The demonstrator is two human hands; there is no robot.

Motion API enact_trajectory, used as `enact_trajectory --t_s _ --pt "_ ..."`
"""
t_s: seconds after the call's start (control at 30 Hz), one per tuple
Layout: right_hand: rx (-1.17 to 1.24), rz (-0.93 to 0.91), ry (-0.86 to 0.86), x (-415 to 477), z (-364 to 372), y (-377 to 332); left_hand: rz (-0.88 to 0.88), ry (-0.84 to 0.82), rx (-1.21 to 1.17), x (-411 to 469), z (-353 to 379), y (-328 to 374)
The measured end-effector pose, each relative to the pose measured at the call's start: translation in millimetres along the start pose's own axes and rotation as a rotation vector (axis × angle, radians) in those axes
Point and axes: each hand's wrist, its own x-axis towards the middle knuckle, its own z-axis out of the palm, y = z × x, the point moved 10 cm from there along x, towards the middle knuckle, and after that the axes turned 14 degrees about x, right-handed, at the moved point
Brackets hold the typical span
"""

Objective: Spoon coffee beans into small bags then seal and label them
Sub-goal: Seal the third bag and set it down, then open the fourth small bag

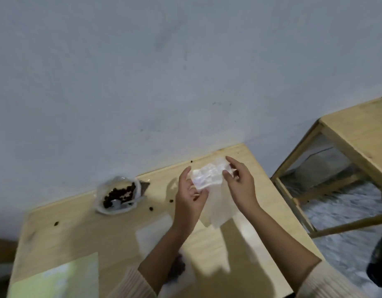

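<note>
Head view. Both hands hold a small clear bag [207,177] in the air above the far right part of a pale wooden table [82,237]. The left hand [189,197] pinches the bag's left edge between thumb and curled fingers, its forefinger raised along the film. The right hand [239,186] pinches the opposite edge between thumb and fingertips, its other fingers loosely bent. The bag is thin, glossy, crinkled plastic. A smoother translucent sheet of film [220,208] hangs below it towards the tabletop. Whether this belongs to the same bag cannot be told.

To the left, near the wall, stands an open plastic pouch [99,201], its rim rolled outward. It holds dark, rounded coffee beans [119,193] and a grey metal spoon [116,202]. Loose beans [151,209] lie scattered on the wood. A flat clear bag [153,231] rests on the table beside the left forearm. A pale green sheet [56,276] lies at the near left corner, its surface too blurred to read. At right, well apart, is a light wooden stool [358,134] on a mottled grey carpet [340,211]. The wall [142,72] is matt grey.
</note>
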Motion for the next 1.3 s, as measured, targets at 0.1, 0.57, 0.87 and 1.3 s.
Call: enact_trajectory --t_s 0.1,0.57,0.87,1.3 --pt "0.074 -0.059 -0.196 3 57 -35 -0.018 0.081 -0.009 8 -57 17" --pt "0.142 -0.100 -0.703 -73 255 -138 0.028 0.356 -0.102 -43 -237 56" --pt "0.289 0.072 -0.889 -86 269 -142 0.111 0.305 -0.069 -52 -236 75" --pt "0.336 0.039 -0.952 -87 262 -153 0.100 0.306 -0.190 -48 -232 78"
